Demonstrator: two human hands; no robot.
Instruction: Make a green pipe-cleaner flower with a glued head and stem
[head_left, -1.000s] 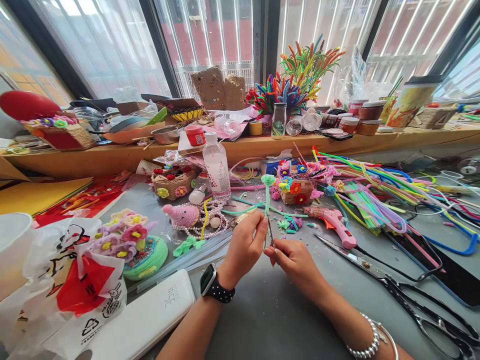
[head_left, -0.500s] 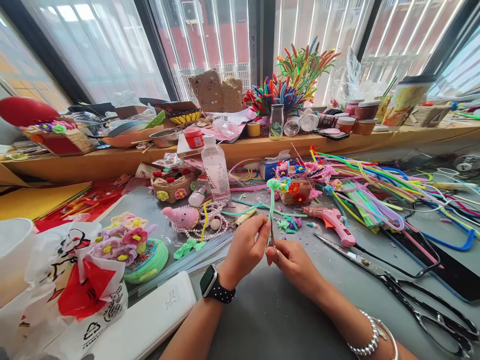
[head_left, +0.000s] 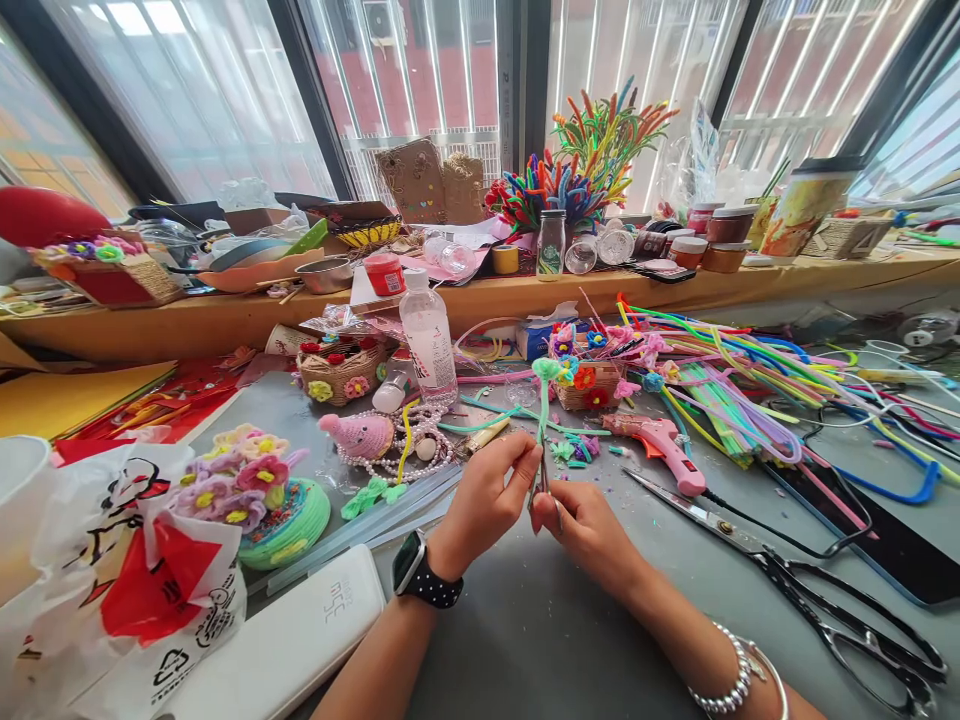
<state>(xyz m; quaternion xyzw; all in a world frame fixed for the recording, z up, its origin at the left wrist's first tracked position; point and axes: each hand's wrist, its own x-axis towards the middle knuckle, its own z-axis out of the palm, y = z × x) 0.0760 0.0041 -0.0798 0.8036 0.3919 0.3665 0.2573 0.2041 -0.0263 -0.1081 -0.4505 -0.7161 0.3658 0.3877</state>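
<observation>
My left hand (head_left: 489, 492) pinches a mint-green pipe cleaner (head_left: 545, 405) with a fluffy flower-like top, held upright. My right hand (head_left: 589, 525) grips small metal scissors (head_left: 543, 468) by the handles, blades pointing up against the stem below the flower. My fingers hide the stem's lower end and most of the handles. Just beyond the hands lie green and purple pipe-cleaner scraps (head_left: 574, 450). To the right rest a pink glue gun (head_left: 664, 450) and large black-handled scissors (head_left: 772, 560).
Pipe cleaners (head_left: 750, 385) spread over the right side near a phone (head_left: 900, 540). A bottle (head_left: 427, 340), a pink crocheted cone (head_left: 360, 437) and a flower pot piece (head_left: 289, 525) stand left. A white power bank (head_left: 292, 640) and plastic bag (head_left: 142, 560) lie front left.
The view has shifted slightly. Both hands stay at the stem, with the scissors still against it and the flower upright.
</observation>
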